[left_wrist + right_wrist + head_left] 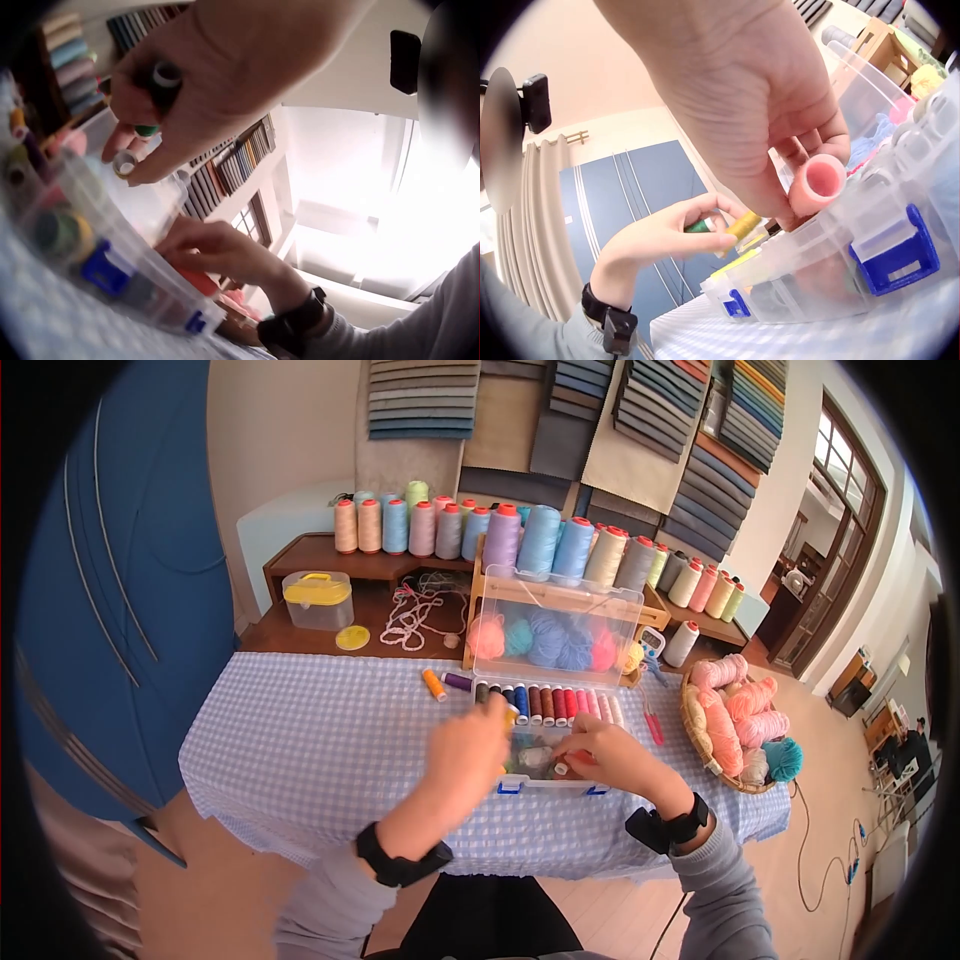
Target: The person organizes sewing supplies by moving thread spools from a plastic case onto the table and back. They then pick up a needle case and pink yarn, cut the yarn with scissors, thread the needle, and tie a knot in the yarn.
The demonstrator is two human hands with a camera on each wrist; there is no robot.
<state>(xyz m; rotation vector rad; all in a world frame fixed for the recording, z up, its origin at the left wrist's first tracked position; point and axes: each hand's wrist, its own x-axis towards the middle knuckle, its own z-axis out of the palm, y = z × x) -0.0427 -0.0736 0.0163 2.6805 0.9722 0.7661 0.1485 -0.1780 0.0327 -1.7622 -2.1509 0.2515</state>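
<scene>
A clear plastic box (545, 784) with blue latches (896, 251) stands on the table, its lid (625, 600) raised. Along its back part runs a row of thread spools (560, 705), dark through red to pale. Over the box's left part, my left hand (465, 745) pinches a yellow thread spool (742, 225) in its fingertips. A green spool (699, 226) and a dark spool (165, 79) are tucked in that same hand. Low at the front compartment, my right hand (612, 753) grips a coral thread spool (817, 186), whose hollow end faces the right wrist camera.
An orange spool (433, 684) and a purple spool (457, 681) lie left of the box on the checked cloth (290, 740). Pink-handled scissors (653, 725) and a yarn basket (690, 710) are to the right. Thread cones (540, 540) stand behind; a yellow-lidded tub (318, 615) sits back left.
</scene>
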